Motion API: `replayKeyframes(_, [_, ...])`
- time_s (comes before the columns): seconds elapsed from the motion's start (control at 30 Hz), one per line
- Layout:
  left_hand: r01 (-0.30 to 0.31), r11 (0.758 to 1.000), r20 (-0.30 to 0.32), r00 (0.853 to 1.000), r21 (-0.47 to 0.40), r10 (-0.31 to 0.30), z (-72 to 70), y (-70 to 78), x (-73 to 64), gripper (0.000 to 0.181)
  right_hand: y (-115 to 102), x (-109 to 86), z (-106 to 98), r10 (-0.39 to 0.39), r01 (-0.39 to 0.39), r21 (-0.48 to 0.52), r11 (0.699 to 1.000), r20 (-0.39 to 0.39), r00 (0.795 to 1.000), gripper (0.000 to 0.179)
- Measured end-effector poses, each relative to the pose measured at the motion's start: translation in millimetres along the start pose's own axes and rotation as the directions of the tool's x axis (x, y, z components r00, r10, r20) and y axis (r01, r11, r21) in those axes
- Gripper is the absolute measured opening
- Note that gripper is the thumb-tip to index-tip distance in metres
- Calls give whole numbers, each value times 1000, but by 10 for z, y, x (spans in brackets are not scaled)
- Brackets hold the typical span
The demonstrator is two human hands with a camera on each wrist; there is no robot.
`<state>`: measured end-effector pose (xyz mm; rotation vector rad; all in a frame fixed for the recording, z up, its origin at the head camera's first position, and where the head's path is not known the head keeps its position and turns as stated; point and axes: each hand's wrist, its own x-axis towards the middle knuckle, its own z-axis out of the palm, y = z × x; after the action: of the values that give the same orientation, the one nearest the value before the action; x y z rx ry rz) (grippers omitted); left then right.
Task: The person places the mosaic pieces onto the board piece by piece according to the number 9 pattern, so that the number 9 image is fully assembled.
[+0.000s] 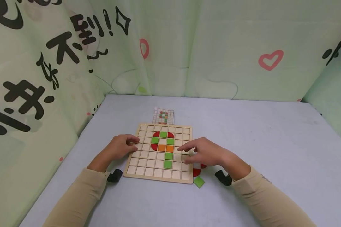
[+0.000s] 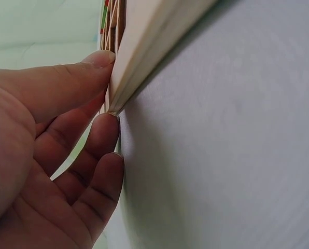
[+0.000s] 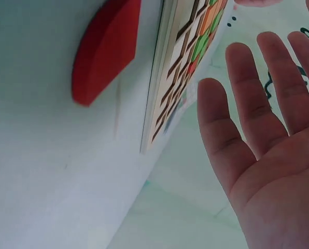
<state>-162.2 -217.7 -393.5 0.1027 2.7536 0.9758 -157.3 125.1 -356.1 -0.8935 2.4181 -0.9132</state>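
Observation:
A wooden grid board (image 1: 157,178) lies on the table. Set in its cells are several green square tiles (image 1: 168,164), two orange squares (image 1: 161,148) and red quarter-round tiles (image 1: 170,135), laid out like a figure 9. My left hand (image 1: 120,147) pinches the board's left edge; in the left wrist view its thumb (image 2: 100,59) lies on top of the rim and the fingers meet the side. Over the board's right side hovers my right hand (image 1: 207,152), fingers extended, holding nothing. Beneath and beside it are loose red pieces (image 1: 197,172) and a green square (image 1: 199,182).
Behind the board, a printed card (image 1: 164,116) shows a similar coloured figure on a grid. The table (image 1: 258,135) has a pale cover. Curtains (image 1: 221,47) with printed writing and hearts hang along its back and sides.

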Motion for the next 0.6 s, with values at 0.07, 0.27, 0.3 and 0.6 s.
replayKeyframes(0.07, [5, 1000, 3, 1000, -2, -5, 3, -3, 8, 31, 20, -25, -19, 8, -8, 0, 1000, 2, 1000, 42])
replayKeyframes(0.27, [0, 1000, 1, 1000, 1, 0, -2, -11, 26, 32, 87, -108, -64, 92, -92, 45, 995, -17, 996, 39])
replayKeyframes(0.3, [-3, 1000, -1, 1000, 4, 3, -5, -11, 27, 32, 104, -123, -69, 104, -103, 44, 994, -23, 994, 38])
replayKeyframes(0.6, [-3, 1000, -2, 1000, 4, 3, 3, -16, 22, 32, 229, -241, -104, 158, -159, -28, 987, -26, 987, 36])
